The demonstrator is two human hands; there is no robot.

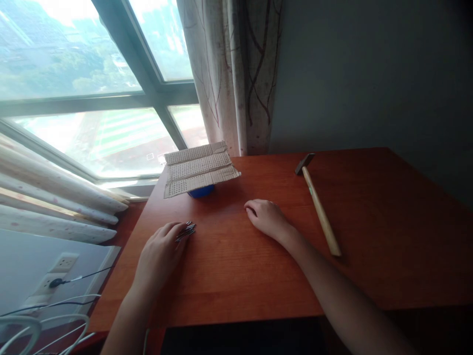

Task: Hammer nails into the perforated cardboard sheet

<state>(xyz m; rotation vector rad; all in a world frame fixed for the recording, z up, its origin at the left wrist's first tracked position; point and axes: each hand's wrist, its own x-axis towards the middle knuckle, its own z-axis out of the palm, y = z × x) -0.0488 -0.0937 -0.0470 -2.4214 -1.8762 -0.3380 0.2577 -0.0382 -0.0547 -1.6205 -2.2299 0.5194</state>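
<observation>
Several thin metal nails (186,231) stick out from the fingers of my left hand (158,250), which is closed around them at the left of the table. My right hand (268,217) rests near the middle of the tabletop with its fingers curled in; whether anything is inside is hidden. A hammer (320,212) with a pale wooden handle and a dark metal head lies to the right of that hand, apart from it. Beyond both hands, a brown sheet of perforated cardboard (201,168) lies across a blue container (201,191), mostly hidden beneath it.
The reddish-brown wooden table (384,222) ends at a front edge close to me. A window (92,128) and a patterned curtain (232,74) stand behind it. At lower left are a wall socket (63,263) with a black plug and loose white cables (74,315).
</observation>
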